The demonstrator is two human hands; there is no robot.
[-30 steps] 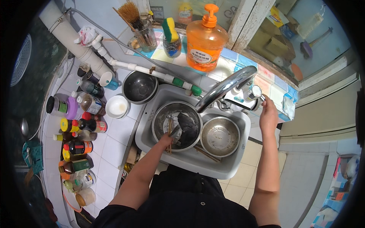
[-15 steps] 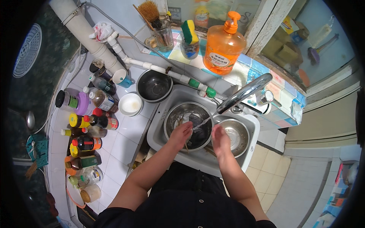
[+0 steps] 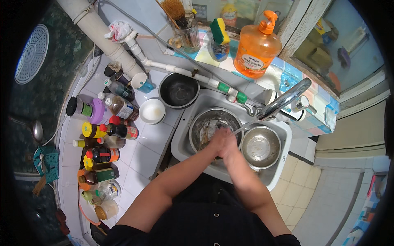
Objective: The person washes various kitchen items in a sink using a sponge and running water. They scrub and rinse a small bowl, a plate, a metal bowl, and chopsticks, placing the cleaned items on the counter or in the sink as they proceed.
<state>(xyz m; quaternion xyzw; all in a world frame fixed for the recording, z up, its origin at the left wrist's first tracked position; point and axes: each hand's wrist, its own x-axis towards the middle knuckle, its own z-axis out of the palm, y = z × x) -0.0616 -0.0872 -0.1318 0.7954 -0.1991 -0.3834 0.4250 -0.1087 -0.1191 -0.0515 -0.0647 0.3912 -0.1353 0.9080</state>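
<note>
Basin (image 3: 200, 119) is sitting left of bowl (image 3: 262, 149) in sink (image 3: 273, 175), bottles (image 3: 120, 130) are standing on counter (image 3: 143, 162) leftward, dispenser (image 3: 256, 50) is standing behind

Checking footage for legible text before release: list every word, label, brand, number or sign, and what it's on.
Print located, wording not transcribed:
Orange pump bottle: large dark characters on a white label, clear.
Yellowish bottle behind the window: lettering, partly clear.
Grey sign by the window: characters, blurred.
Counter bottles: labels too small to read.

left hand (image 3: 218, 141) blurred; metal basin (image 3: 215, 114) partly hidden
</note>
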